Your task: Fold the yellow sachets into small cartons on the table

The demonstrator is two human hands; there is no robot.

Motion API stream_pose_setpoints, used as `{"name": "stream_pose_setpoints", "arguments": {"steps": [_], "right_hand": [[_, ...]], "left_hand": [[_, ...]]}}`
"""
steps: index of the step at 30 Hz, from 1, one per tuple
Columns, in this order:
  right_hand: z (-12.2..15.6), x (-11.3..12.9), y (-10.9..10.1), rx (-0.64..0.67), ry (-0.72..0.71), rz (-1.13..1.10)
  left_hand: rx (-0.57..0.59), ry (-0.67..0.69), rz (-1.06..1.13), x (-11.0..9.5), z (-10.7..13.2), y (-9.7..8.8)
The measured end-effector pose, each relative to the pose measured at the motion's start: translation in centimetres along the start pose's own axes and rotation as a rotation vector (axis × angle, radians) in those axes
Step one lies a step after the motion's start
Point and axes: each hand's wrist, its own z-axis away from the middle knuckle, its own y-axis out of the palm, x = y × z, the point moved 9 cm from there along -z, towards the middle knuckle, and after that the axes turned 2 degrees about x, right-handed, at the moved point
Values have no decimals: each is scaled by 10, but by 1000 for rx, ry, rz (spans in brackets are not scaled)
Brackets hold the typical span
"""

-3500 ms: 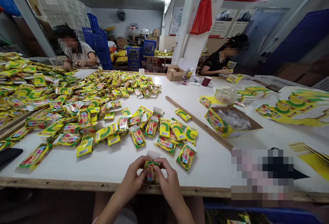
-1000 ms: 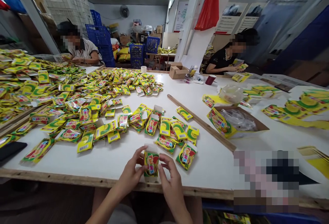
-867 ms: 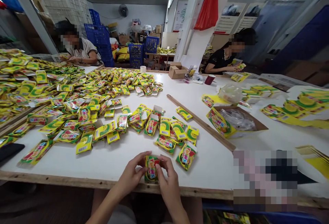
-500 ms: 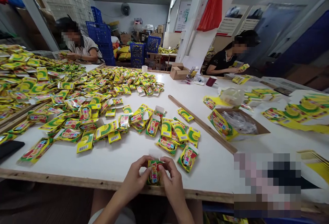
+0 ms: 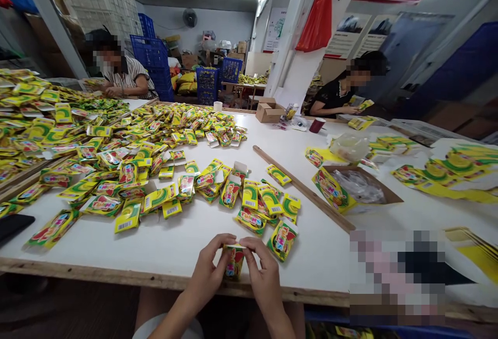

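- At the far left of the table, I see a deep heap of boxes, yellow and green. A person in a striped top sits behind it, hands busy with something I can't make out.
- Left of centre, a looser spread of boxes reaches toward the near edge. Several show a white flap standing open, so I judge those are not closed up, though I can't tell for each one.
- At the near edge, in the middle, the left hand and the right hand grip one small box between them, upright, just over the table's rim. The thumbs and forefingers of both hands pinch together at its top, where a white flap lies folded over. I judge the top nearly shut; the lower end is hidden by the fingers.
- Just beside the right hand, a loose box lies flat with its flap open.
- Further right, a wooden strip lies slantwise, and beyond it is a cardboard carton of clear bags.
- At the far right, flat printed sheets lie unfolded, and a person in black works at the back. By my reading, plenty remains.
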Motion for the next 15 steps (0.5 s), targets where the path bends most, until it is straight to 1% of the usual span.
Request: {"name": "stream_pose_setpoints", "arguments": {"steps": [2,4,9,15], "right_hand": [[1,6,2,47,-31,27],[2,10,4,59,-47,46],[2,14,4,-14,-36,82],[-13,16,3,-11,-2,141]], "left_hand": [[-1,6,-29,-3,0,-2],[-11,-4,-39,-4,2,-5],[-42,-56,-40,-3,1,-7],[-103,-115,-64,2,-11,-10]]}}
